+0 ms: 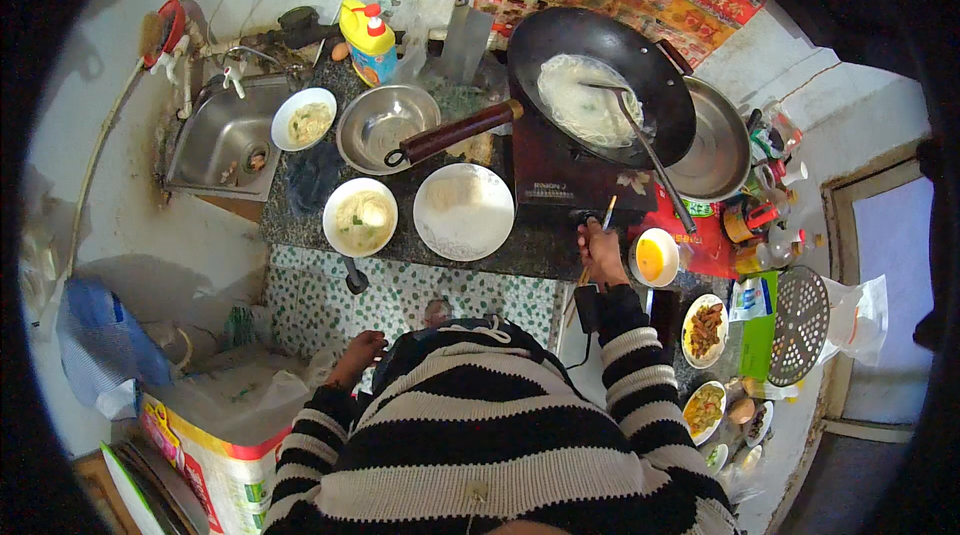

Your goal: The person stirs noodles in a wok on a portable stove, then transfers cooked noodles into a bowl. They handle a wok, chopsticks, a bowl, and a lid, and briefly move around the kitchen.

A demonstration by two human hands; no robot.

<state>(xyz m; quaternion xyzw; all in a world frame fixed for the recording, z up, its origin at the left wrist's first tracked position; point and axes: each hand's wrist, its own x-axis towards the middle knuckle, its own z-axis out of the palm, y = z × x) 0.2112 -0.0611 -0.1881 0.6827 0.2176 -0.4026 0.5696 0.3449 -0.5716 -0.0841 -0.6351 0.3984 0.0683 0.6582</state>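
My right hand (602, 253) is at the front edge of the black induction cooker (560, 175), fingertips against its control edge. Thin wooden chopsticks (609, 211) stick out above and below its closed fingers. On the cooker a black wok (668, 95) holds white noodles (580, 95) in cloudy liquid, and a long-handled ladle (645, 145) leans in it. Beside the right hand is a white bowl (655, 257) with beaten egg. My left hand (360, 355) hangs next to my body, fingers curled, with nothing visible in them.
Noodle bowls (360, 217), a white plate (465, 213) and a steel basin (388, 125) crossed by a brown handle (460, 132) line the counter. A sink (230, 135) is at left. Several food dishes (705, 331), bottles (755, 250) and a round perforated rack (800, 325) stand at right.
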